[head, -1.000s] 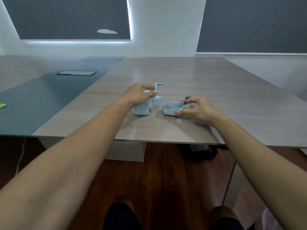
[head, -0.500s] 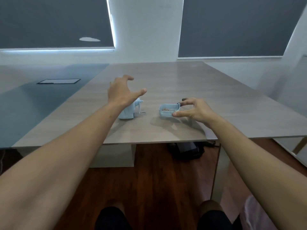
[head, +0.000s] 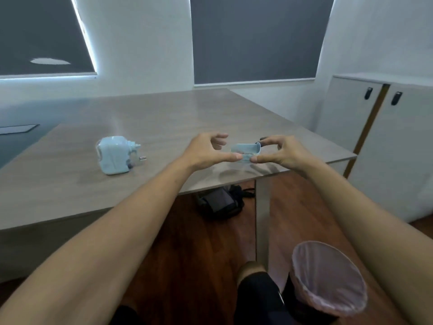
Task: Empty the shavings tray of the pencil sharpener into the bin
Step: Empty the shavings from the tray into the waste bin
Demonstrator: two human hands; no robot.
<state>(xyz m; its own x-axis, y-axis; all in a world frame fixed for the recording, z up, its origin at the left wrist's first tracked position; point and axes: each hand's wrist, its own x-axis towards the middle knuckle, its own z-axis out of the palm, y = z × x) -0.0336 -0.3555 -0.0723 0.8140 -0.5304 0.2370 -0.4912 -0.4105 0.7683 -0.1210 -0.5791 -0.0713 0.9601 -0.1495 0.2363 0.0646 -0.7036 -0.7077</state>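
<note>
The pale blue shavings tray (head: 244, 150) is lifted just above the table near its right corner. My right hand (head: 283, 152) pinches its right end between thumb and fingers. My left hand (head: 206, 150) is at the tray's left end, thumb tip touching its lower edge and fingers curled open behind it. The pale blue pencil sharpener (head: 114, 154) stands alone on the table to the left, crank handle pointing right. The bin (head: 328, 275), lined with a pinkish bag, stands on the floor at the lower right beside my right forearm.
The grey wood table (head: 145, 127) ends at a corner on the right, with a leg (head: 261, 219) below. A black bag (head: 220, 201) lies under it on the brown floor. White cabinets (head: 384, 141) line the right wall. My dark-clad knee (head: 257, 292) is next to the bin.
My left hand left the sharpener and came across to the tray. My right hand lifted the tray off the table. My view swung right, and the bin now shows.
</note>
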